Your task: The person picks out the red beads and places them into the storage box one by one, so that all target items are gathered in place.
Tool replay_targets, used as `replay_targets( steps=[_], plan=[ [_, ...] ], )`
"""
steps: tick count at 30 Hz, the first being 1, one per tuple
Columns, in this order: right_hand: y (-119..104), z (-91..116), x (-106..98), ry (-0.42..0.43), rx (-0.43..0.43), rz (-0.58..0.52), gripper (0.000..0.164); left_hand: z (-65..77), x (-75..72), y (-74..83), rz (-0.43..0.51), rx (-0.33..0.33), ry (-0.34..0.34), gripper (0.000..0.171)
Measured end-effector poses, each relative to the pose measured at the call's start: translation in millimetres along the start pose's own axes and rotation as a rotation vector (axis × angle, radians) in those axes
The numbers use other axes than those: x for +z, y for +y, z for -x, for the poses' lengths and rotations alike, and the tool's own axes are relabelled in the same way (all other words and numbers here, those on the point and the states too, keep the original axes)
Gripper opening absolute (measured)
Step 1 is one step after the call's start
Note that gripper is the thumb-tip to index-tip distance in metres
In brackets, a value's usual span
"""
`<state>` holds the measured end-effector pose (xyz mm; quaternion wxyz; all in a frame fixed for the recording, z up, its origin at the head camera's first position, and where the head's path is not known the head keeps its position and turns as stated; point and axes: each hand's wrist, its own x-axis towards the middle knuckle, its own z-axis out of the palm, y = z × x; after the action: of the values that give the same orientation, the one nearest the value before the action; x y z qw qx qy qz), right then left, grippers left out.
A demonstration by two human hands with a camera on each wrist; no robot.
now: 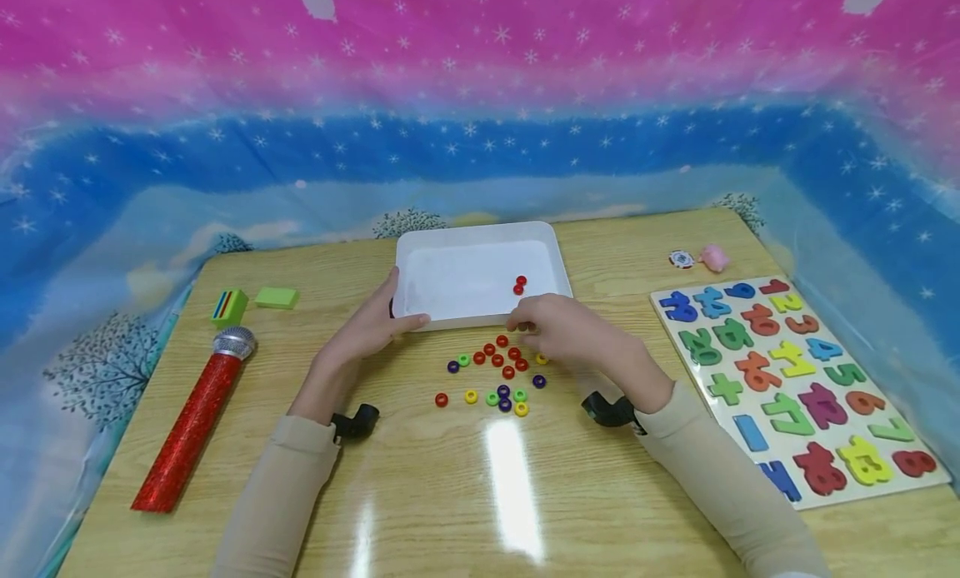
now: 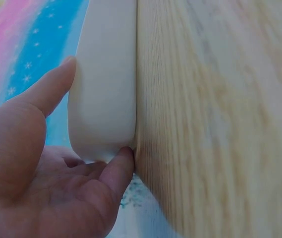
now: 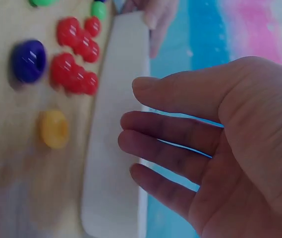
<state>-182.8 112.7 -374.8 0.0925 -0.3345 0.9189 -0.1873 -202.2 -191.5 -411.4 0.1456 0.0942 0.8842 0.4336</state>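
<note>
A shallow white tray (image 1: 457,278) lies on the table with two red ring beads (image 1: 519,289) in its right part. My left hand (image 1: 367,324) grips the tray's left front corner, thumb at the front rim; in the left wrist view the fingertips touch its wall. Over the front right rim hovers my right hand (image 1: 566,328), its fingers slightly bent and no bead visible between them in the right wrist view. Before the tray lie several red beads (image 1: 497,361), with purple beads (image 1: 539,381), yellow beads (image 1: 471,396) and green beads (image 1: 492,399) scattered nearer.
On the left lie a red microphone (image 1: 191,432), a green striped block (image 1: 229,308) and a flat green block (image 1: 277,298). To the right are a number puzzle board (image 1: 731,414), a poker chip (image 1: 681,259) and a pink pig figure (image 1: 714,258). A patterned curtain (image 1: 480,157) surrounds the table.
</note>
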Motion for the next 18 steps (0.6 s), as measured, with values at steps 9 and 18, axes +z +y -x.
replay_targets(
  steps=[9, 18],
  plan=[
    [-5.3, -3.3, 17.2, -0.050, -0.015, 0.050, 0.008, -0.4, 0.7, -1.4, -0.001, 0.004, 0.012, 0.102],
    [-4.8, -9.2, 29.5, -0.052, 0.000, 0.126, 0.009, 0.9, 0.1, -0.5, 0.006, -0.003, 0.009, 0.102]
  ],
)
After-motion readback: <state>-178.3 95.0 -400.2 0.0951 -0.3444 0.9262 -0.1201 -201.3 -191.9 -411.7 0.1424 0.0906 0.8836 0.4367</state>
